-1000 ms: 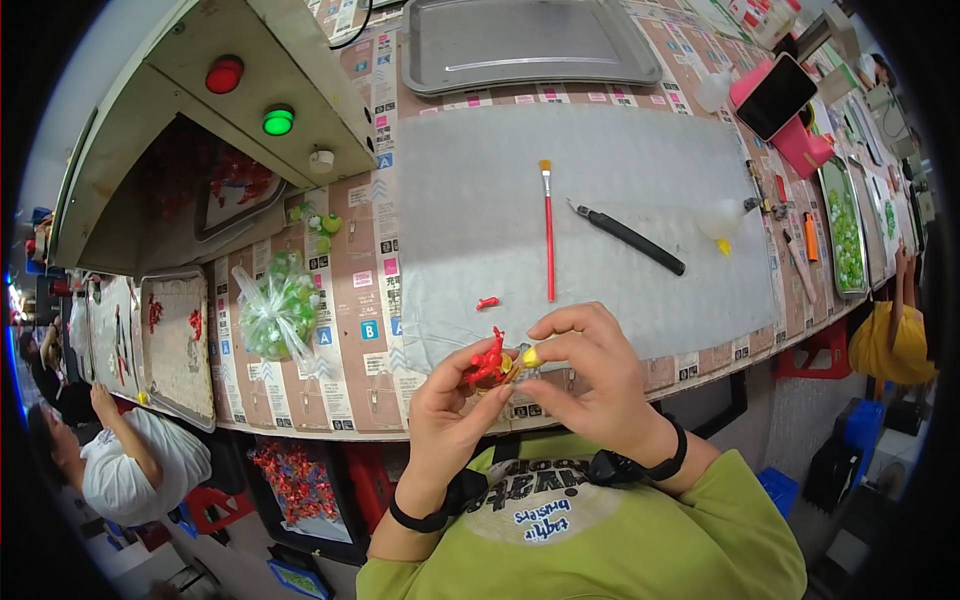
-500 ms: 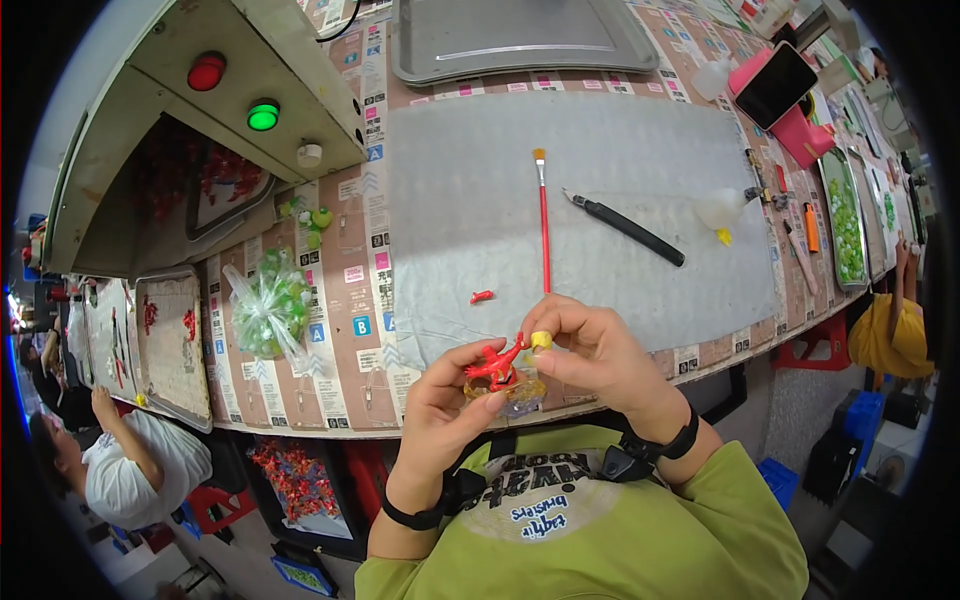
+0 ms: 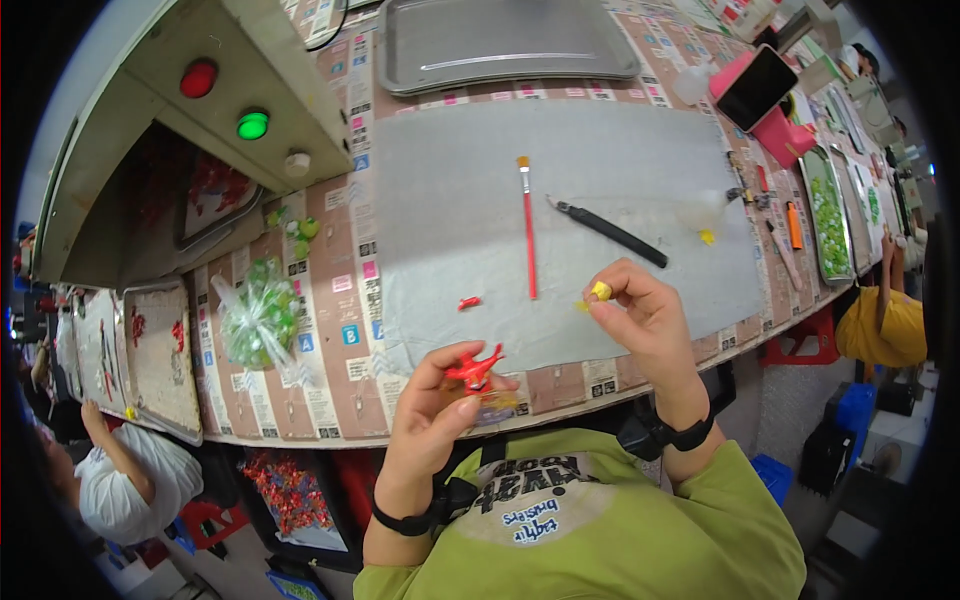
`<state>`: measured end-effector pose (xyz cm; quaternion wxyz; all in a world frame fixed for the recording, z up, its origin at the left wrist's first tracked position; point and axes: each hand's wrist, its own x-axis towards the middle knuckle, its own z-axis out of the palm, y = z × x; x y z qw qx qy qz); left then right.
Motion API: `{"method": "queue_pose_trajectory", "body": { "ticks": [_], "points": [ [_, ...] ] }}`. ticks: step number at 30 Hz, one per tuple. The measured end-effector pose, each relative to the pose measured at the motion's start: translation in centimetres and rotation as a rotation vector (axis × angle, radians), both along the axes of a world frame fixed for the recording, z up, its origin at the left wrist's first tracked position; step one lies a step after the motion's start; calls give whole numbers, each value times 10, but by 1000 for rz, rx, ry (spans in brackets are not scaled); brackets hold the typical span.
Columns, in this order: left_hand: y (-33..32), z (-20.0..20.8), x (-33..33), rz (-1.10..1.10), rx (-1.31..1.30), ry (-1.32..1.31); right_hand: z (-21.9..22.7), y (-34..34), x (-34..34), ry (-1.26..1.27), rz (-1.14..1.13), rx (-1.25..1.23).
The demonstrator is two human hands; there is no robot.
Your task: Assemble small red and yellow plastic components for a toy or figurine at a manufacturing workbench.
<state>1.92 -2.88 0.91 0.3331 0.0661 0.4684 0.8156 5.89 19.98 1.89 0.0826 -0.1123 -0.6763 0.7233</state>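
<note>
Close to the table's front edge, my left hand (image 3: pixel 435 405) is closed on a small red plastic figurine (image 3: pixel 474 369) with thin limbs sticking out. Below the figurine shows a clear purplish and amber piece (image 3: pixel 497 406); whether my fingers hold it too, I cannot tell. Apart from it, to the right, my right hand (image 3: pixel 645 318) pinches a small yellow piece (image 3: pixel 601 291) between thumb and fingers. A small red part (image 3: pixel 469 303) lies on the grey cloth (image 3: pixel 440 190), beside a red-handled brush (image 3: pixel 530 235). Right of the brush lies a black craft knife (image 3: pixel 615 233).
A metal tray (image 3: pixel 510 50) is at the back. Left stands a machine box (image 3: pixel 290 100) with red and green lights, near a bag of green pieces (image 3: pixel 260 320). A phone (image 3: pixel 758 88), an orange lighter (image 3: pixel 794 226) and a tray of green pieces (image 3: pixel 829 220) are on the right.
My right hand has moved right and away from the red figurine, taking the yellow piece with it. My left hand keeps the figurine, slightly further left in the picture. The whole view has shifted a little.
</note>
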Motion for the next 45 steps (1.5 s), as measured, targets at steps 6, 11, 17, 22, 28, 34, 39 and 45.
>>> {"method": "queue_pose_trajectory", "body": {
  "ticks": [6,11,17,22,28,34,39,45],
  "points": [
    [-6,-2,-2,45,-48,-24,2,52,2,57,-358,728],
    [-2,4,-2,60,-116,32,-4,90,22,2,-474,912],
    [4,0,-4,84,-129,67,-22,133,38,-188,-697,1179],
    [3,4,-5,98,-125,58,-28,133,40,-365,-457,1363],
    [1,1,0,63,-210,109,-14,137,45,-350,-279,1428],
    [6,9,-2,-4,-216,135,6,100,28,-389,-566,1255],
    [11,18,-1,-49,-230,213,16,72,23,-162,-444,894],
    [13,17,2,-138,-192,203,18,-22,1,-16,218,305]
  ]
}}
